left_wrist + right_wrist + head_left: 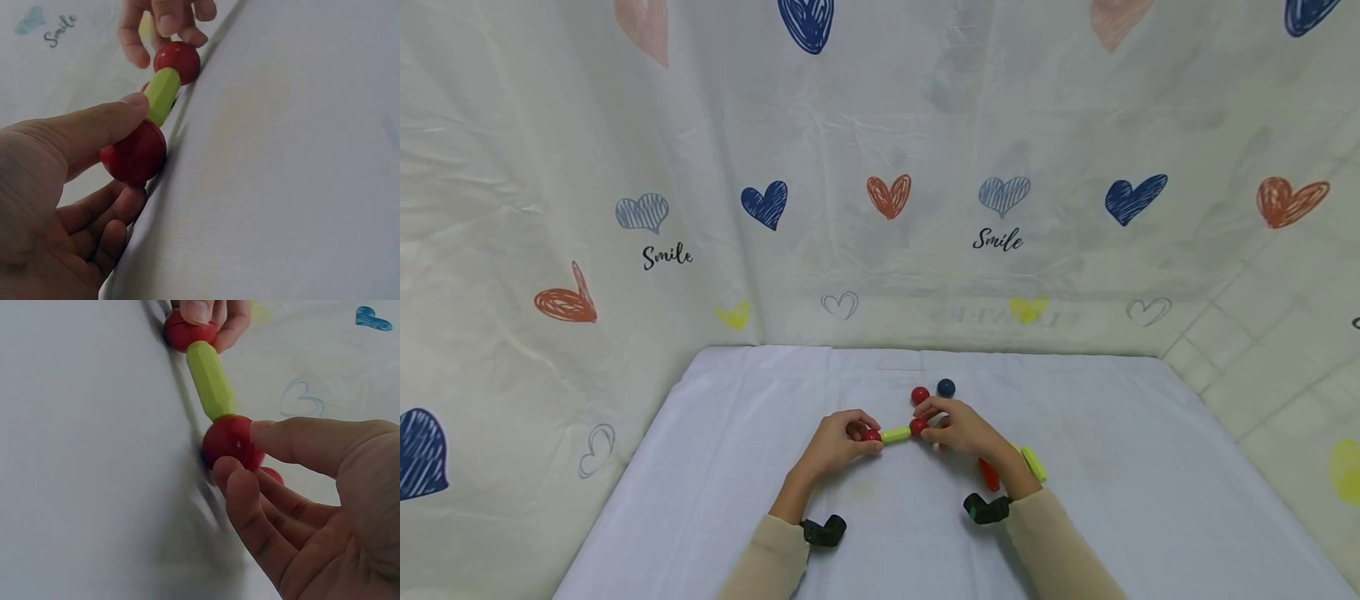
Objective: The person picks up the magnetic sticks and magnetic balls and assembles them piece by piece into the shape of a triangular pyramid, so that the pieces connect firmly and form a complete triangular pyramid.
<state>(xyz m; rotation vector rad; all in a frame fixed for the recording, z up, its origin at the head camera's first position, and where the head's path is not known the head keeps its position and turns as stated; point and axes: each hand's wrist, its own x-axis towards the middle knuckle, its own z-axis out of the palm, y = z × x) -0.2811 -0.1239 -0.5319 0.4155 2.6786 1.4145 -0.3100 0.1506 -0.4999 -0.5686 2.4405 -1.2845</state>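
A yellow-green stick [896, 435] lies between two red balls, one at each end. My left hand [842, 437] pinches the left red ball [134, 153], its thumb on the side near the stick. At the other end, my right hand [958, 429] holds the right red ball [232, 444] between thumb and fingers. In the right wrist view, a small hole shows on this ball. Both balls meet the stick's ends; how deep it sits in them is hidden.
Behind the right hand lie another red ball [920, 395] and a dark blue ball [946, 387]. Beside the right forearm are a red piece [988, 474] and a yellow-green stick [1033, 463], partly covered by the arm. A white cloth [880, 542] covers the table.
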